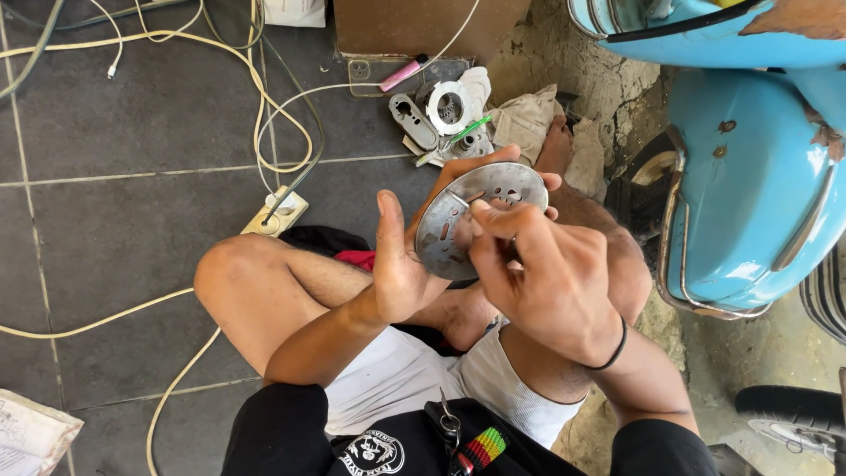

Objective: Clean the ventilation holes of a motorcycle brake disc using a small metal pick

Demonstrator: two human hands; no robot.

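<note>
Metal disc (471,220) held between left hand (401,264) and right hand (538,273) fingers

Brown cardboard box (423,26) at top centre, standing on the floor. White printed paper (31,436) at bottom left corner, crumpled, dark print. No screens or signs.

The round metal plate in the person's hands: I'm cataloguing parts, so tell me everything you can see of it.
The round metal plate is a thin grey disc, dull and scuffed, pierced by several slots and holes. It is held tilted, face toward the camera, above the person's crossed legs. The left hand cups its lower left edge, fingertips showing behind its upper rim. The right hand covers its lower right part and presses a slim tool, mostly hidden, against its face.
</note>
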